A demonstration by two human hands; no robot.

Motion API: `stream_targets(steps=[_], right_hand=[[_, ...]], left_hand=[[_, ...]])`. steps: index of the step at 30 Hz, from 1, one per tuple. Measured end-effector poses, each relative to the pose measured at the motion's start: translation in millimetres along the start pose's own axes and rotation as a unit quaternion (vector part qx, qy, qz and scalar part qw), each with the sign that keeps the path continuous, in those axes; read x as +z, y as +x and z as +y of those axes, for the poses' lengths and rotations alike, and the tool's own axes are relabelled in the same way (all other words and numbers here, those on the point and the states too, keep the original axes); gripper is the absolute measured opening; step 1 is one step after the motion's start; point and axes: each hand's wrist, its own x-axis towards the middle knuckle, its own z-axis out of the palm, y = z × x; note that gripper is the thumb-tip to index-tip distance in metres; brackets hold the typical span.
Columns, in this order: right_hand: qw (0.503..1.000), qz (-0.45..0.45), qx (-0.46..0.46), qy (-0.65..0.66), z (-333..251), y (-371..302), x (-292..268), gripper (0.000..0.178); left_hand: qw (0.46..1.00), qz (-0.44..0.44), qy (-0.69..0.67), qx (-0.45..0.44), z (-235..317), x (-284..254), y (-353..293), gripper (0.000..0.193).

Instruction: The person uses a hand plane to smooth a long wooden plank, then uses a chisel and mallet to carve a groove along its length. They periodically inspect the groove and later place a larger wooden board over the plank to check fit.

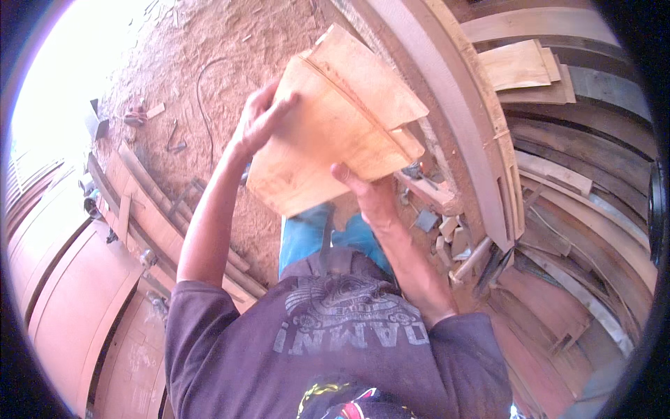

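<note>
Held up in front of my body is a stack of pale wooden boards [317,136], at least two pieces lying face to face, with a step along their far right edges. My left hand [264,117] grips the left edge, thumb or fingers lying over the top face. At the near right edge my right hand [373,199] is closed on the stack, its thumb on the upper face and its other fingers hidden beneath. The boards are tilted and stand slightly off my legs.
A long workbench edge [464,91] curves along my right. Beyond it lie stacked planks [572,133] and short pale boards [520,65]. Offcuts [453,234] lie below the bench. Leaning panels [84,279] and planks [150,209] fill the left; sawdust covers the ground [230,45], crossed by a cable [201,105].
</note>
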Motion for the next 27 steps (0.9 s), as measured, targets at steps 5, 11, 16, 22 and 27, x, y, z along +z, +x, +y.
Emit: stream_targets(steps=[5, 11, 16, 22, 27], right_hand=[[0.997, 0.035, 0.063, 0.019, -21, -15, 3, 0.069], [0.998, 0.025, 0.054, -0.024, -17, -31, -1, 0.068], [0.994, 0.052, -0.041, -0.089, -50, -49, -51, 0.077], [0.783, -0.016, -0.24, -0.573, -90, -36, -87, 0.075], [0.847, -0.026, -0.182, -0.5, -36, -41, -104, 0.062]], left_hand=[[0.993, -0.008, 0.027, -0.116, -106, 5, -26, 0.066], [0.991, 0.058, 0.087, -0.079, -160, 32, -30, 0.091], [0.97, 0.023, 0.174, -0.166, -159, 28, -46, 0.093], [0.931, -0.057, 0.291, -0.212, -90, 38, -82, 0.093], [0.88, -0.136, 0.384, -0.245, -73, 40, -74, 0.093]])
